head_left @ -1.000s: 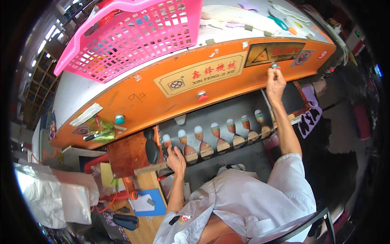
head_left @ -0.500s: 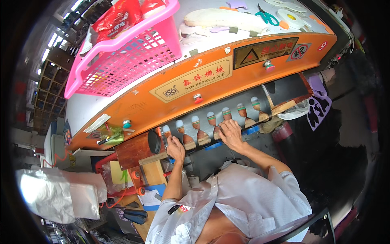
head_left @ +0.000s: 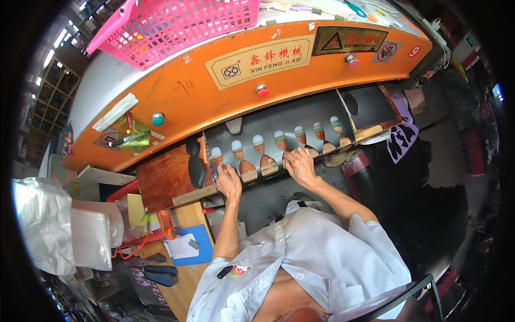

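Note:
A dark sheet (head_left: pixel 257 122) lies under the front of the orange machine, with a row of insole-shaped cut-outs along its near side. Brown wood and coloured stripes show through the holes. My left hand (head_left: pixel 229 181) grips the sheet's near left corner, its fingers curled at the edge. Farther right, my right hand (head_left: pixel 301 166) is closed on the near edge of the same sheet, fingers bent over it. Both thumbs are partly hidden. A grey tapered piece (head_left: pixel 234 126) sits on the sheet near the machine. Left of the sheet lie black insole-shaped pieces (head_left: pixel 197 172) on a reddish-brown board (head_left: pixel 161 185).
The orange machine front (head_left: pixel 188 107) carries red and green buttons and spans the far side. A pink basket (head_left: pixel 188 37) stands on top. At left hang clear plastic bags (head_left: pixel 45 225). A blue clipboard (head_left: pixel 201 247) and dark shoes (head_left: pixel 161 275) lie below.
The view has shifted downward, showing more of the sheet's far part, the grey piece and more black pieces. Both hands stay on the sheet's near edge; the right hand's fingers have curled in more.

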The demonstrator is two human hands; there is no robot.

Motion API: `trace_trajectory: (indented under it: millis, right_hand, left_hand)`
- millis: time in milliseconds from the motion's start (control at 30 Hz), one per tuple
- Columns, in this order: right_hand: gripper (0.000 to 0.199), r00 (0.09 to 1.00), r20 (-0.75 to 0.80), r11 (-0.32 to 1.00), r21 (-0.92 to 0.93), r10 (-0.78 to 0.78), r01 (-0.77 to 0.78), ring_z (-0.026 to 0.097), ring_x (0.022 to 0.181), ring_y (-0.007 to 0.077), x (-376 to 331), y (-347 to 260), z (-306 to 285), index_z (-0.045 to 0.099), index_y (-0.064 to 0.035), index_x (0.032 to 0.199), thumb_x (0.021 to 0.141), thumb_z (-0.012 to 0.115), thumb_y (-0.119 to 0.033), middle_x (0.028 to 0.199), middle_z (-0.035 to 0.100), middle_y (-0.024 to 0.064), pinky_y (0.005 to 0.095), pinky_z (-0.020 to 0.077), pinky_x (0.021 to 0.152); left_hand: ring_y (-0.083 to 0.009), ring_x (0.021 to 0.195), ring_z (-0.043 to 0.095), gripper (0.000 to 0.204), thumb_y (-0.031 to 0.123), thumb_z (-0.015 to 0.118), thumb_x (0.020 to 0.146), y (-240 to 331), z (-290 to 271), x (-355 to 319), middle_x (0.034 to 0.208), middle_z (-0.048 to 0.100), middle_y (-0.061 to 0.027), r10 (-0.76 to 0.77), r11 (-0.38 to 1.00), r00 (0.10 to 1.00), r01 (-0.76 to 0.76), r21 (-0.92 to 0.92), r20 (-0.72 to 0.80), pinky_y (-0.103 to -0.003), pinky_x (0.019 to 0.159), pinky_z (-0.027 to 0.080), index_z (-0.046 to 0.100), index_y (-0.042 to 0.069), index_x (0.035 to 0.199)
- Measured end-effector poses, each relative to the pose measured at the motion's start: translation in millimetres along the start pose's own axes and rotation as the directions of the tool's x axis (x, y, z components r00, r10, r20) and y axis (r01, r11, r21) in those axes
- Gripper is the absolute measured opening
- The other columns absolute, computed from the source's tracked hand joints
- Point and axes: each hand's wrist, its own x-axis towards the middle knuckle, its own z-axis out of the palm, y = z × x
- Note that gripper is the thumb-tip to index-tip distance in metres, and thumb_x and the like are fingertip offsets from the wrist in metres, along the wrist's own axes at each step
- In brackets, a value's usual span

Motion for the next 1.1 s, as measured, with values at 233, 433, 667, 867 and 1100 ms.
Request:
trace_trajectory:
  millis: [233, 433, 667, 867, 1100]
  right_hand:
    - [0.045, 0.964, -0.030, 0.951, 0.176, 0.264, -0.255, 0.060, 0.113, 0.0345, 33, -49, 20, 0.068, 0.0001, 0.119, 0.083, 0.081, -0.023, 0.121, 0.067, 0.0174, 0.0466, 0.0463, 0.097]
    - [0.080, 0.938, 0.209, 0.929, 0.190, 0.277, -0.317, 0.042, 0.134, 0.0465, 72, -110, 88, 0.060, 0.0050, 0.135, 0.073, 0.089, -0.036, 0.149, 0.047, 0.0294, 0.0536, 0.0390, 0.111]
    - [0.063, 0.620, 0.593, 0.121, 0.666, 0.513, -0.736, 0.063, 0.114, 0.0236, 42, -53, 25, 0.062, 0.0013, 0.134, 0.077, 0.086, -0.013, 0.145, 0.057, 0.0202, 0.0396, 0.0563, 0.083]
    - [0.063, 0.908, 0.181, 0.842, 0.341, 0.378, -0.419, 0.053, 0.115, 0.0376, 20, -63, 11, 0.064, 0.0003, 0.127, 0.069, 0.083, -0.012, 0.141, 0.056, 0.0195, 0.0483, 0.0495, 0.099]
    - [0.064, 0.936, 0.068, 0.917, 0.188, 0.346, -0.353, 0.051, 0.114, 0.0386, 21, -67, 50, 0.063, -0.0005, 0.129, 0.070, 0.082, -0.015, 0.144, 0.053, 0.0160, 0.0504, 0.0485, 0.097]
  left_hand:
    - [-0.0080, 0.065, 0.052, 0.035, 0.008, 0.060, 0.104, 15, -61, -52, 0.069, 0.058, -0.0021, 0.004, 0.944, 1.000, -0.004, -0.331, -0.001, -0.028, 0.066, 0.049, 0.060, -0.004, 0.136]
    - [-0.0369, 0.135, 0.057, 0.043, 0.006, 0.050, 0.105, 42, -42, 14, 0.142, 0.063, -0.0217, 0.291, 0.918, 0.943, -0.227, -0.325, 0.163, -0.043, 0.116, 0.042, 0.054, -0.005, 0.146]
    - [-0.0410, 0.143, 0.050, 0.050, -0.003, 0.050, 0.097, 24, -37, -26, 0.142, 0.063, -0.0217, 0.302, 0.952, 0.908, -0.273, -0.136, 0.291, -0.050, 0.119, 0.038, 0.050, -0.005, 0.148]
    - [-0.0404, 0.139, 0.055, 0.051, -0.007, 0.048, 0.092, 26, -38, -28, 0.136, 0.067, -0.0225, 0.307, 0.948, 0.916, -0.271, -0.167, 0.257, -0.050, 0.117, 0.040, 0.054, -0.006, 0.143]
    - [-0.0345, 0.093, 0.068, 0.023, -0.003, 0.061, 0.095, 19, -68, -79, 0.101, 0.074, -0.0180, 0.251, 0.946, 0.967, -0.238, -0.218, 0.033, -0.044, 0.084, 0.054, 0.068, -0.006, 0.117]
